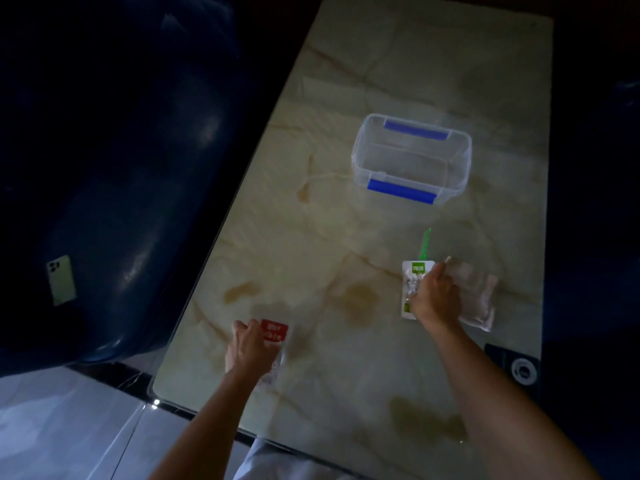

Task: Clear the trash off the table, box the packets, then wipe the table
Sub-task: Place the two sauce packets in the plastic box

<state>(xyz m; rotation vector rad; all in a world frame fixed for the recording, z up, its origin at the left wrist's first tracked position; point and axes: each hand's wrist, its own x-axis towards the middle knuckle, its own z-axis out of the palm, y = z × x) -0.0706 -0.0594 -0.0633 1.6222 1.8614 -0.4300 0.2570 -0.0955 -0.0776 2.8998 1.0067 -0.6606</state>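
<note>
My left hand (250,348) is closed on a packet with a red label (275,332) near the table's front left. My right hand (437,296) rests on a packet with a green label (414,271) at the right, fingers curled over it. A clear crumpled packet (479,296) lies just right of that hand, touching it. A clear plastic box (412,157) with blue clips stands open and empty further back on the marble table (346,237). A thin green strip (424,244) lies between the box and the green packet.
Brownish stains (356,296) mark the table top. A dark sofa (121,168) runs along the left with a phone (61,280) on it. A dark object with a white ring (519,368) sits at the table's right edge. Pale floor tiles (69,427) lie at lower left.
</note>
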